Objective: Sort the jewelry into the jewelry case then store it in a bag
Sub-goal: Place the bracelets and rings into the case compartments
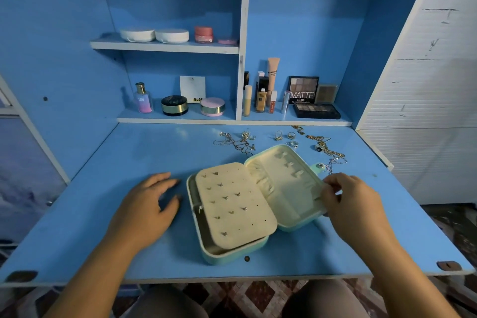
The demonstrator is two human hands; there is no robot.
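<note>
A mint green jewelry case (296, 226) lies open on the blue desk (103, 214). Its cream earring panel (233, 204) holds several small studs. My right hand (353, 204) pinches the right edge of the cream lid lining (291, 181). My left hand (147, 204) rests on the desk left of the case, fingers relaxed. Behind the case lie a silver chain (233, 142), rings (285, 137) and gold chains (327, 147). No bag is in view.
Cosmetics fill the shelves behind: a perfume bottle (143, 98), compacts (174, 105), tubes (262, 97) and an eyeshadow palette (316, 110). A white wall panel (426, 85) bounds the right side. The desk's front edge (232, 277) is close to my knees.
</note>
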